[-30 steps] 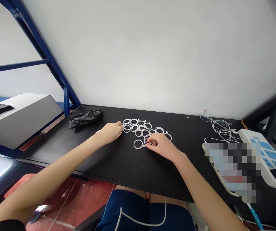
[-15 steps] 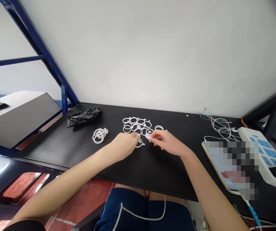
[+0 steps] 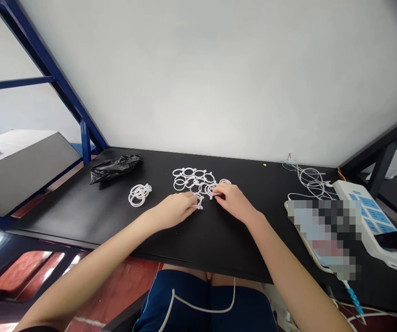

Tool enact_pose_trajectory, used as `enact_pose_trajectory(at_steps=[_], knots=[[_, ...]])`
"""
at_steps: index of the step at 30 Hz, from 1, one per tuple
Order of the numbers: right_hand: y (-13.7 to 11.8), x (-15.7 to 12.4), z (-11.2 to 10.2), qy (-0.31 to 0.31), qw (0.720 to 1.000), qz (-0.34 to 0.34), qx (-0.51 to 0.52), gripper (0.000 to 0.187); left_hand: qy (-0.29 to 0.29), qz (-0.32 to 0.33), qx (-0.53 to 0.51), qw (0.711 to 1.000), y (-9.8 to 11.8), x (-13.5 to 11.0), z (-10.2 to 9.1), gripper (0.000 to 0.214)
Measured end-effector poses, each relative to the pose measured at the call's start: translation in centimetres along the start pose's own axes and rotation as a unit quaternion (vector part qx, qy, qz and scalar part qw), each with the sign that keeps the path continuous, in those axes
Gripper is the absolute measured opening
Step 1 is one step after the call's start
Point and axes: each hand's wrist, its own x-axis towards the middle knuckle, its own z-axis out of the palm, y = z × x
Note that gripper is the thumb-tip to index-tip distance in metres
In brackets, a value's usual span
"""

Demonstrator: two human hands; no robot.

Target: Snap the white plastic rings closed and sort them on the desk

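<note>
Left hand [image 3: 177, 210] moved rightward, two white ring clusters [image 3: 196, 182], one bag [image 3: 115, 169]

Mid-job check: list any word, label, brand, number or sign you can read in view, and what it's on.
None can be read.
Phone: screen content is pixelated, so nothing is legible.
White power strip: any markings on its blue panels are too small and blurred to read.
White rings: no lettering visible.
Black plastic bag: no lettering visible.

Bright, soft light w/ sheen on tbl [image 3: 68, 210], dark top-R corner, phone [image 3: 311, 235] pixelated.
</note>
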Motion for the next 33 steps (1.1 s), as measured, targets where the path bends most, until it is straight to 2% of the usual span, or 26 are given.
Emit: enact_pose_trajectory(at_steps=[1, 2, 4, 5, 8, 10, 11, 14, 16, 20, 22, 25, 27, 28, 30, 33], knots=[[0.0, 0.0, 0.1, -0.007, 1.0, -0.002, -0.01, 0.019, -0.006, -0.011, -0.084, 0.996, -0.6, 0.3, -0.3, 0.021], [-0.1, 0.1, 0.2, -0.012, 1.0, -0.002, -0.011, 0.018, -0.022, -0.038, -0.192, 0.98, -1.2, 0.6, -0.6, 0.022], [-0.2, 0.0, 0.0, -0.014, 1.0, 0.006, 0.012, 0.017, -0.031, -0.075, -0.388, 0.918, -2.3, 1.4, -1.1, 0.026], [-0.3, 0.0, -0.2, -0.006, 0.999, 0.017, 0.038, 0.017, -0.021, -0.088, -0.453, 0.887, -2.7, 1.8, -1.1, 0.029], [-0.6, -0.3, -0.9, 0.053, 0.981, 0.077, 0.168, 0.013, 0.034, -0.106, -0.565, 0.818, -3.3, 2.7, -0.3, 0.033], [-1.1, -0.4, -1.3, 0.096, 0.945, 0.126, 0.286, 0.017, 0.063, -0.11, -0.6, 0.79, -2.9, 3.0, 0.6, 0.034], [-1.3, -0.4, -1.5, 0.11, 0.918, 0.149, 0.35, 0.021, 0.067, -0.112, -0.611, 0.781, -2.6, 3.0, 1.1, 0.035], [-2.3, -0.4, -1.4, 0.099, 0.839, 0.205, 0.494, 0.026, 0.08, -0.095, -0.62, 0.775, -1.5, 2.9, 2.2, 0.035], [-2.9, -0.3, -1.0, 0.078, 0.806, 0.229, 0.54, 0.026, 0.086, -0.073, -0.616, 0.78, -0.9, 2.7, 2.4, 0.034], [-3.5, -0.3, -0.4, 0.062, 0.789, 0.241, 0.562, 0.025, 0.074, -0.047, -0.607, 0.79, -0.2, 2.4, 2.5, 0.031], [-3.3, -0.2, -0.4, 0.058, 0.775, 0.246, 0.579, 0.024, 0.086, -0.052, -0.599, 0.795, -0.3, 2.4, 2.6, 0.031], [-2.8, -0.3, -0.8, 0.035, 0.743, 0.257, 0.617, 0.022, 0.153, -0.091, -0.591, 0.787, -1.0, 2.5, 2.5, 0.033], [-2.4, -0.3, -1.0, -0.022, 0.732, 0.258, 0.63, 0.021, 0.199, -0.118, -0.599, 0.767, -1.4, 2.5, 2.3, 0.034], [-2.4, -0.4, -1.0, -0.057, 0.73, 0.253, 0.632, 0.021, 0.201, -0.123, -0.608, 0.758, -1.5, 2.4, 2.1, 0.034], [-2.4, -0.4, -1.0, -0.109, 0.73, 0.242, 0.63, 0.021, 0.14, -0.117, -0.632, 0.753, -1.6, 2.1, 1.8, 0.034], [-2.5, -0.4, -0.8, -0.123, 0.728, 0.24, 0.63, 0.021, 0.012, -0.082, -0.645, 0.76, -1.1, 1.7, 1.4, 0.036]])
